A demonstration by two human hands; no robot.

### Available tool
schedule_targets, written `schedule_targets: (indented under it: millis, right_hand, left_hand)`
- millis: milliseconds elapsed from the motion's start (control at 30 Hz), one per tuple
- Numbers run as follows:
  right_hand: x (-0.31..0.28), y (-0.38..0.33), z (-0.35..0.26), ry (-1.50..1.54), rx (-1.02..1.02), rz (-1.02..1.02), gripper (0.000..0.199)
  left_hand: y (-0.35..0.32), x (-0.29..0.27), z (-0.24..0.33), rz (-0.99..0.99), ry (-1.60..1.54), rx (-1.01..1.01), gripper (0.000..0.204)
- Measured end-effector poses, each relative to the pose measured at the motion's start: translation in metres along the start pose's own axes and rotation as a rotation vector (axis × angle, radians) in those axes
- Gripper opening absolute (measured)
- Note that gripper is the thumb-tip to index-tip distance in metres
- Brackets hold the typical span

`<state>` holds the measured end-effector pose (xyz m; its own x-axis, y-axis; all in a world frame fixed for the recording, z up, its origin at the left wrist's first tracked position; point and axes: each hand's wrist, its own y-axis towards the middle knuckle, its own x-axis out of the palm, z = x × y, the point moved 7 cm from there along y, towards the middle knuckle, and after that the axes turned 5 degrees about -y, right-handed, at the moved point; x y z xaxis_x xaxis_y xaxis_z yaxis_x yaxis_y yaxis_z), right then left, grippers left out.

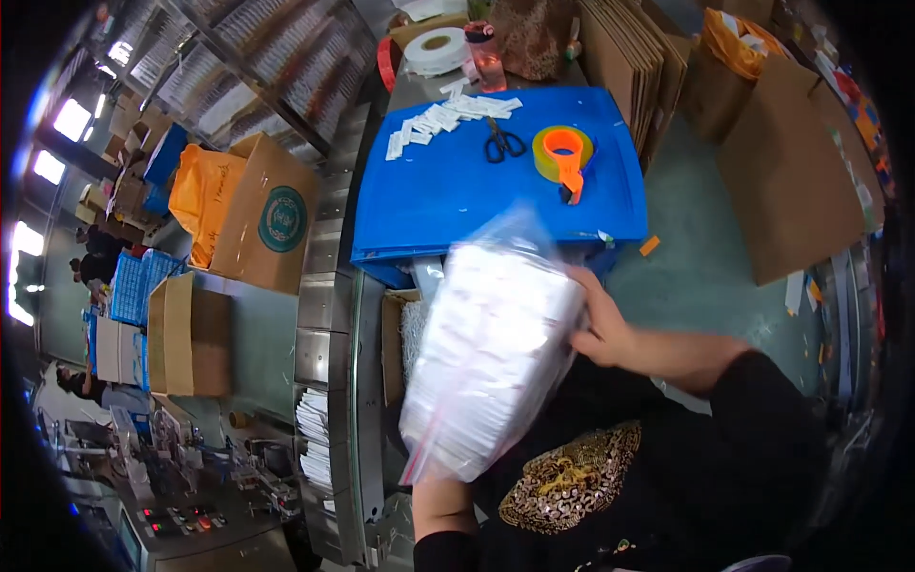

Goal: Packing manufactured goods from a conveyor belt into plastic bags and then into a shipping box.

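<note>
A clear zip-seal plastic bag [486, 353], packed with white packets in stacked rows, is held tilted in front of my body. My right hand [605, 324] grips its right side, with the thumb bent against the plastic. My left hand [443, 481] is behind the bag's lower end; only the wrist shows and its fingers are hidden. Beyond the bag, a blue plastic surface [429, 205] carries scattered white packets [448, 116], black-handled scissors [501, 143] and a roll of yellow tape [548, 157] with an orange tape dispenser [569, 172] against it.
Behind the blue surface stand a white label roll [436, 51] and a pink bottle [486, 57]. Flattened cartons [624, 67] lean at the back right. A metal conveyor [324, 315] runs along the left, with cardboard boxes [272, 214] past it. A large cardboard sheet [786, 176] stands right.
</note>
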<state>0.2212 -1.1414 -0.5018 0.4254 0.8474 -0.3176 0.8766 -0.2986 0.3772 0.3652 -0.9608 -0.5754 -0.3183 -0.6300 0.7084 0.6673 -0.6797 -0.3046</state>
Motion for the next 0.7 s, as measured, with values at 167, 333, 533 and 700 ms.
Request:
schedule_targets:
  millis: [167,333,533,700]
  right_hand:
    - [0.027,0.083,-0.081,-0.458,-0.343,-0.235,0.086]
    - [0.130,0.005,-0.062,-0.433,-0.414,-0.659,0.101]
    - [0.139,0.006,-0.075,-0.448,-0.457,-0.660,0.100]
    - [0.108,0.031,-0.029,-0.333,-0.261,-0.644,0.091]
  left_hand:
    - [-0.101,-0.070,-0.025,0.059,0.016,-0.009,0.067]
    - [-0.066,-0.049,-0.051,0.121,-0.004,0.092,0.067]
    - [-0.059,-0.060,-0.061,0.166,-0.020,0.129,0.067]
    - [-0.053,-0.104,-0.016,0.197,-0.045,0.201,0.067]
